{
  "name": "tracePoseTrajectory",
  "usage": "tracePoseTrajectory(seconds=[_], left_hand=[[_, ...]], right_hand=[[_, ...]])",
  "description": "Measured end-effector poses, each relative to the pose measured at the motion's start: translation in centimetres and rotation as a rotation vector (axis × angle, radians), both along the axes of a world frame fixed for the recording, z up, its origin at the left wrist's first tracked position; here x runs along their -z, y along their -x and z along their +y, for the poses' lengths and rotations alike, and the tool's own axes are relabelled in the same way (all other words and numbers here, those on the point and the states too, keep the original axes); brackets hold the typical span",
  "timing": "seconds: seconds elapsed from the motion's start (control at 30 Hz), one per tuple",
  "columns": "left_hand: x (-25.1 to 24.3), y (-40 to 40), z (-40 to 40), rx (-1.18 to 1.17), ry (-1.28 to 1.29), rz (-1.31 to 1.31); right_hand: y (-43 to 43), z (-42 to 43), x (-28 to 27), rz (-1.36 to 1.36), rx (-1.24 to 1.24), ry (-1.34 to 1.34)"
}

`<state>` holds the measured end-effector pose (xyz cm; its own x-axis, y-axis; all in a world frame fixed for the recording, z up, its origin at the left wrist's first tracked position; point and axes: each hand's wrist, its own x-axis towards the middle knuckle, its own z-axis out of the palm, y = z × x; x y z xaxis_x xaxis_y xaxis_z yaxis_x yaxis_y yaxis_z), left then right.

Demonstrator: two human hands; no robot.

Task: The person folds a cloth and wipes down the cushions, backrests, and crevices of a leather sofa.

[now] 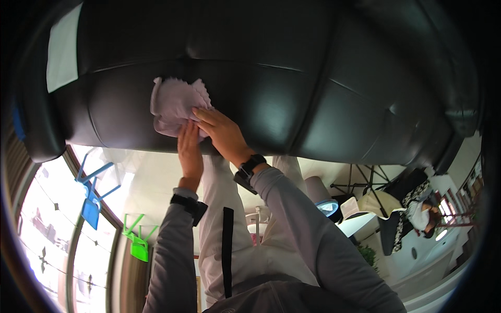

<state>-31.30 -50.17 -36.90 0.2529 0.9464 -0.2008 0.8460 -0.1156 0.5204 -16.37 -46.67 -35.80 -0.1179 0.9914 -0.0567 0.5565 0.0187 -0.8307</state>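
A crumpled mauve cloth (172,99) with a zigzag-cut edge lies on the black leather-like upholstery of a padded seat or sofa (250,90). My left hand (189,146) holds the lower edge of the cloth, its fingers straight and close together. Beside it, my right hand (221,131) presses the cloth's lower right part against the upholstery, fingertips near those of the left. The palms and thumbs are mostly hidden. Both wrists carry dark straps with small black devices.
A white sheet or label (63,49) lies on the upholstery at upper left. Below are a blue chair (92,207) and a green chair (139,248) near windows. At right stand a bin (319,191) and a black-legged metal frame (370,182); a person (420,215) is farther off.
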Motion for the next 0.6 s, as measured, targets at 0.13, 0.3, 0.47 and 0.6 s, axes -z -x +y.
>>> tracePoseTrajectory(seconds=[0.13, 0.3, 0.47, 0.6], left_hand=[[0.1, -9.0, -3.6, 0.141, 0.026, -0.065], [0.3, -21.4, -6.4, 0.543, 0.606, -0.022], [-6.7, -32.9, -4.4, 1.131, 0.365, 0.062], [-15.6, -35.5, -3.2, 1.151, 0.015, -0.073]], right_hand=[[-9.4, -5.4, -0.3, -0.071, 0.065, 0.061], [-25.1, -15.3, -0.9, -0.149, 0.106, 0.160], [-34.9, -21.8, -7.2, -0.376, -0.070, 0.624], [-38.8, -20.2, -17.6, -0.340, 0.073, 0.179]])
